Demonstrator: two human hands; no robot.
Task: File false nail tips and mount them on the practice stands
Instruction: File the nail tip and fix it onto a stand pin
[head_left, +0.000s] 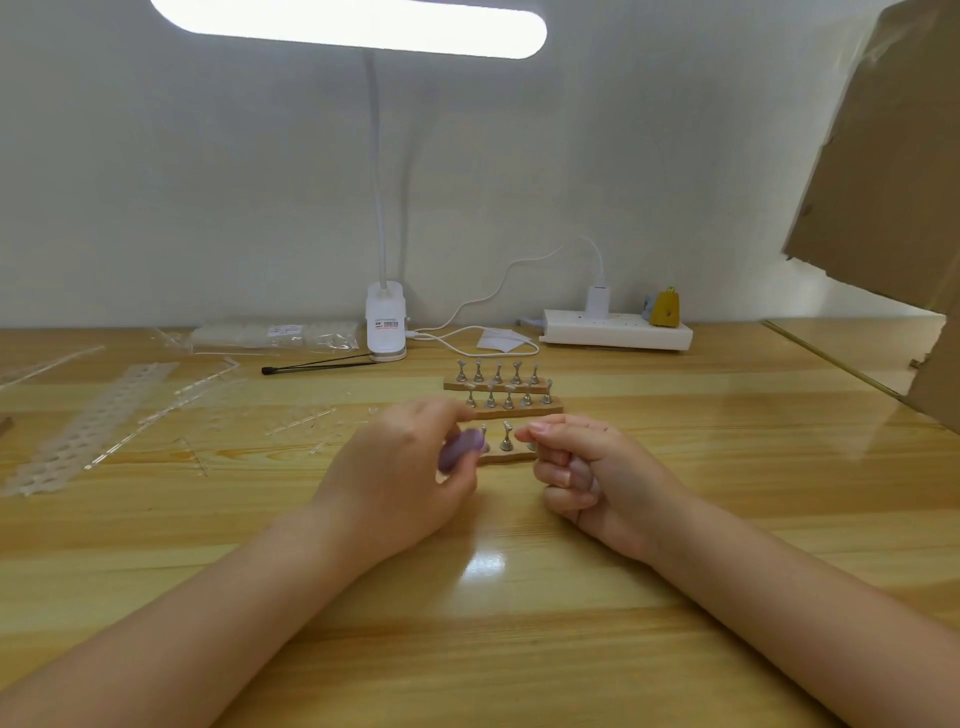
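My left hand (402, 467) grips a purple nail file (460, 448), blurred by motion, just left of the nearest practice stand (506, 456). My right hand (576, 467) is curled, thumb and forefinger pinched together at the stand's right end; whatever they hold is too small to make out. Two more wooden stands (517, 410) (496, 385) with metal pegs sit in rows behind; several pegs carry clear tips.
Clear nail tip strips and sprues (93, 415) lie at the left of the wooden table (519, 623). A clip lamp (385, 322), a black brush (317, 366), a packet of tips (275, 335) and a power strip (618, 330) stand at the back. Cardboard (893, 156) hangs at the right.
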